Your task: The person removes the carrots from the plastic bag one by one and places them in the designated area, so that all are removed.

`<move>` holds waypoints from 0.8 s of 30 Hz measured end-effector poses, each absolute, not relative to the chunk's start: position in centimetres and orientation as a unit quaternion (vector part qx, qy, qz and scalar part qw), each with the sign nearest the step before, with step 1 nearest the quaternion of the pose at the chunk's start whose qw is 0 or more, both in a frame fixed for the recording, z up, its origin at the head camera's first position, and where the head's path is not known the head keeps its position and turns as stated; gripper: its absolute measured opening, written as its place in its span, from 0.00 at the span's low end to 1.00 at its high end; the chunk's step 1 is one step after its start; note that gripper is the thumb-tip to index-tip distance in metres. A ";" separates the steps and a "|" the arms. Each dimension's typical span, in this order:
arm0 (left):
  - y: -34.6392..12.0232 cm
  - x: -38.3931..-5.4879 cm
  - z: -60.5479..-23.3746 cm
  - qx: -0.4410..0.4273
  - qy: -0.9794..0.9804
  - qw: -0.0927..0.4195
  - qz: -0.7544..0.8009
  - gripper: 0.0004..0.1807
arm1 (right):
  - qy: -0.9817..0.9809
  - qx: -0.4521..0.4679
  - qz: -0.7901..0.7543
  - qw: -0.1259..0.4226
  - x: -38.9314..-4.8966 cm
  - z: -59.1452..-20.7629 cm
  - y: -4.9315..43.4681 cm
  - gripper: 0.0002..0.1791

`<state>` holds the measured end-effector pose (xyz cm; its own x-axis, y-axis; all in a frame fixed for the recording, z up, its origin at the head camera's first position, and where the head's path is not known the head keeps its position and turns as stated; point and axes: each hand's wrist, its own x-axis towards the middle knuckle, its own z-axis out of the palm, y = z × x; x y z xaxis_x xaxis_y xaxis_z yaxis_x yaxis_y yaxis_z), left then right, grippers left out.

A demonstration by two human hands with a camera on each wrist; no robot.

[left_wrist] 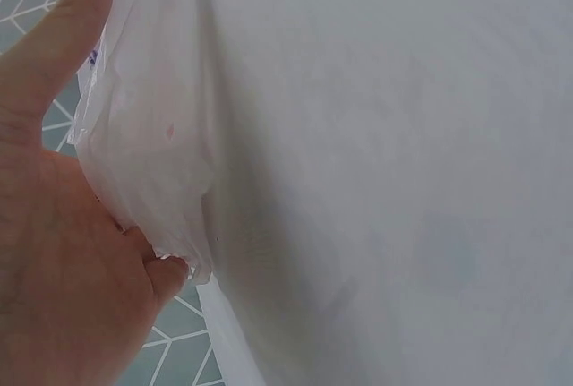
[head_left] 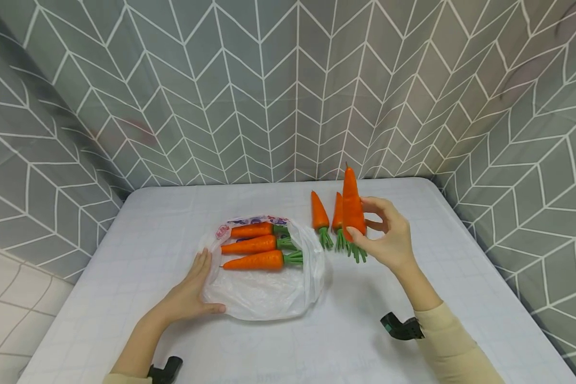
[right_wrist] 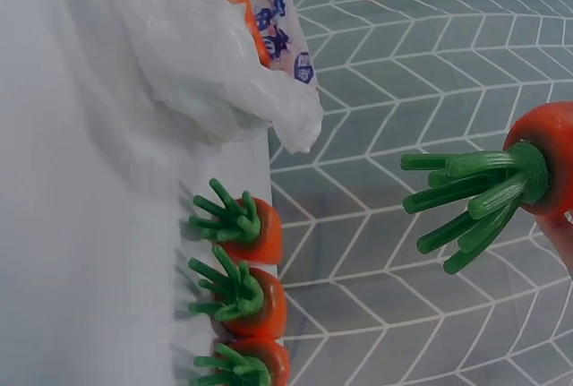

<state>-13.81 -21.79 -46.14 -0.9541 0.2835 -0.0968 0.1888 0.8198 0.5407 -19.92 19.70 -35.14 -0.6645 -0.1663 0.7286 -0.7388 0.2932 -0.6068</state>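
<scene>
My right hand [head_left: 389, 232] pinches an orange carrot [head_left: 352, 200] between thumb and fingers, its pointed end up and green stems down. In the right wrist view that carrot's stems [right_wrist: 483, 198] show at the right. Beside it on the table lie a carrot [head_left: 319, 210] and another carrot [head_left: 338, 213] partly hidden by the held one. A third loose carrot [right_wrist: 260, 359] shows in the right wrist view. My left hand [head_left: 184, 293] rests along the left side of a white plastic bag [head_left: 264, 306], fingers extended and thumb spread apart. Inside the bag, three carrots [head_left: 254, 261] lie with stems pointing right.
A white cloth covers the table [head_left: 269, 352]. Grey curtains [head_left: 288, 106] with white zigzag lines stand behind it and along its sides. Black wrist mounts [head_left: 403, 326] sit on both forearms. Blue and red print [head_left: 256, 220] marks the bag's far rim.
</scene>
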 end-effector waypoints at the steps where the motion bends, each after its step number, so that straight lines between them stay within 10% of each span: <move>1: -21.8 -13.8 -46.2 0.124 0.950 0.087 0.273 0.74 | -0.754 0.301 0.512 0.281 -19.7 -34.8 19.7 0.34; 24: -21.8 -13.7 -46.1 0.117 0.952 0.095 0.267 0.73 | -0.776 0.232 0.499 0.308 -20.8 -36.6 25.4 0.38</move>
<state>-13.74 -21.82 -46.12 -0.9545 0.2735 -0.1187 0.1717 0.8297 0.5312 -20.80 25.44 -36.56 -0.7017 -0.0528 0.7105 -0.6683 0.3941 -0.6308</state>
